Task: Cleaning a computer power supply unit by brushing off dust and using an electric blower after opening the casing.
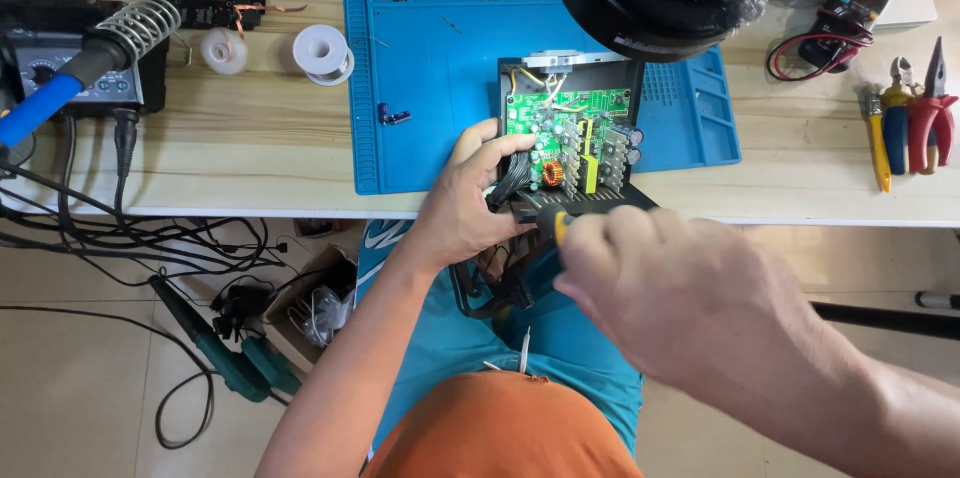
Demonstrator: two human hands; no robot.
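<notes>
pale wood-grain workbench (250, 153) spans the upper view, evenly lit, soft shadows. blue work mat (430, 58) lies on it. beige tiled floor (70, 378) below, with tangled black cables (150, 243) hanging off the bench edge. a black bar (885, 318) crosses at right.

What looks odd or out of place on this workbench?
The opened black metal box with the green circuit board juts past the wooden table's edge, steadied by the left hand. The right hand grips a yellow-handled tool at it. A green power tool lies on the floor amid tangled black cables.
</notes>
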